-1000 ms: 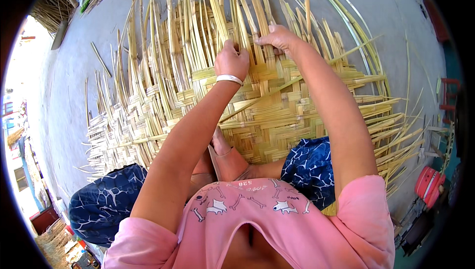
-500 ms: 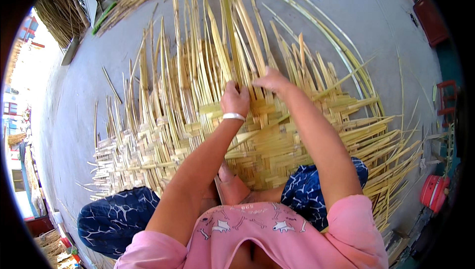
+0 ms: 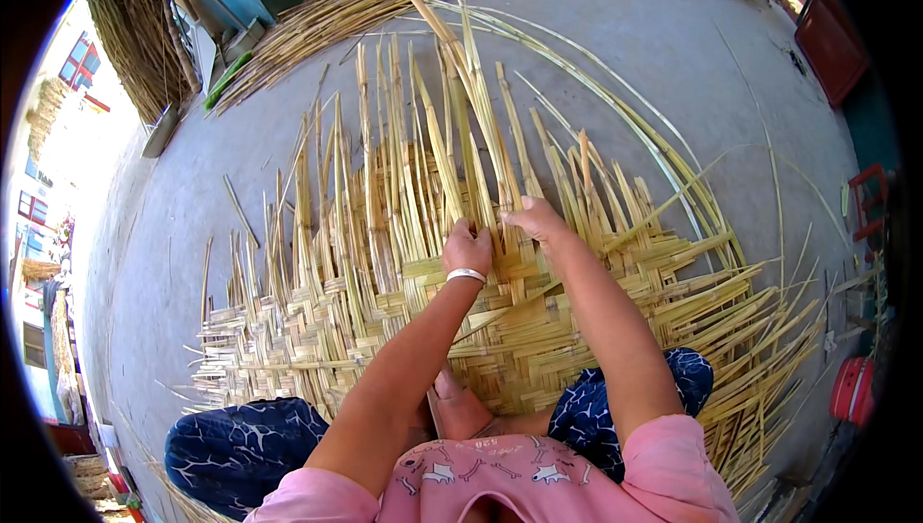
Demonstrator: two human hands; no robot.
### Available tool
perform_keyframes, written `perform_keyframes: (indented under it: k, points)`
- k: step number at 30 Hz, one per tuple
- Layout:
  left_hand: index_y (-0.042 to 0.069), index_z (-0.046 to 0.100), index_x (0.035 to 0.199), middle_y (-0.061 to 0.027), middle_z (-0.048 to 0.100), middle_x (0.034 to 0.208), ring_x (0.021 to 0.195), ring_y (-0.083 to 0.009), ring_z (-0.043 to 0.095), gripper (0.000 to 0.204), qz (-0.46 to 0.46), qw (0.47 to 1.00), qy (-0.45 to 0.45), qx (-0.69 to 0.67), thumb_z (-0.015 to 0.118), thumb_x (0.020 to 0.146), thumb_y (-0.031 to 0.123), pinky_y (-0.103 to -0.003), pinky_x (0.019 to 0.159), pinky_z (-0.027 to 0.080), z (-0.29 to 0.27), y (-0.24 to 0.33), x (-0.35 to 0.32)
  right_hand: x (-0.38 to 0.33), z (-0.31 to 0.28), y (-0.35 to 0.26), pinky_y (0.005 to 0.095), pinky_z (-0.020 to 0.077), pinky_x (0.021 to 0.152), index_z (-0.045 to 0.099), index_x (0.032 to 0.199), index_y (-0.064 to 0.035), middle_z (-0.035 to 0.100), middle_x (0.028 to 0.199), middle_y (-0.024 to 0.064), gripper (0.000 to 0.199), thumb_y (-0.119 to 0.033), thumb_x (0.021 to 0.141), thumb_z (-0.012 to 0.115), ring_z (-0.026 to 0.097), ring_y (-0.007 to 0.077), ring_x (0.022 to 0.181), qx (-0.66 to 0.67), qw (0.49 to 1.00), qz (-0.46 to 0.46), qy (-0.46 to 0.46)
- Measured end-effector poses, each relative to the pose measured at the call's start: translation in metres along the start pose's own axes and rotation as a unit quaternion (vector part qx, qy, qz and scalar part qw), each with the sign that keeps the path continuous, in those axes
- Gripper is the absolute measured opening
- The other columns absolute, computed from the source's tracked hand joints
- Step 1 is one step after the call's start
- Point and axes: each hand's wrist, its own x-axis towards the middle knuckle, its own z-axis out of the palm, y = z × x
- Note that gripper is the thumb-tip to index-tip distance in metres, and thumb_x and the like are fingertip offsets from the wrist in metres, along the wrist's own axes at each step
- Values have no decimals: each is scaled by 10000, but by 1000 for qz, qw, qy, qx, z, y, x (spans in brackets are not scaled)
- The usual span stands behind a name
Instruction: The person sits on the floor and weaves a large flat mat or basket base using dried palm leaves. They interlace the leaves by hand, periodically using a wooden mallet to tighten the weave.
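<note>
A mat of split reeds [image 3: 538,345], woven crosswise in yellow and pale green, lies on the floor in front of me. Its unwoven reed strips [image 3: 423,138] fan out away from me. My left hand [image 3: 468,250], with a silver bracelet [image 3: 466,274] at the wrist, is closed round strips at the far edge of the weave. Just right of it, my right hand [image 3: 536,220] pinches strips between thumb and fingers. The fingertips of both hands are partly hidden among the reeds.
Long loose reeds [image 3: 615,90] curve over the grey floor [image 3: 711,62] beyond the mat. A pile of reeds [image 3: 317,28] lies at the back, with a standing bundle [image 3: 130,37] at far left. To the right are a red stool [image 3: 868,201] and a red round object [image 3: 852,391].
The view has tilted up, so everything sits lower in the picture. A tall strip that rose between my hands has come down among the others. My right hand's fingers have closed on strips.
</note>
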Motion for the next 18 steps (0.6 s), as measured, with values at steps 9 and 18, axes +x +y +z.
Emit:
perform_keyframes:
  k: [9,18]
  points:
    - [71,671,1035,-115,684,832,732,-188,642,318,63,970,-235,6,665,804,289,-310,709,502,-15,-9,11,1,-10,15,295,437,848,537,1200,12,607,1043,101,440,-135,809,674,575,170,935,70,997,-26,-34]
    - [21,681,998,-87,689,845,732,-149,634,309,65,936,-343,42,666,815,269,-298,707,510,-10,-6,30,-46,-39,10,266,505,647,635,1062,-69,647,930,78,242,-108,823,638,620,118,774,15,977,-27,210]
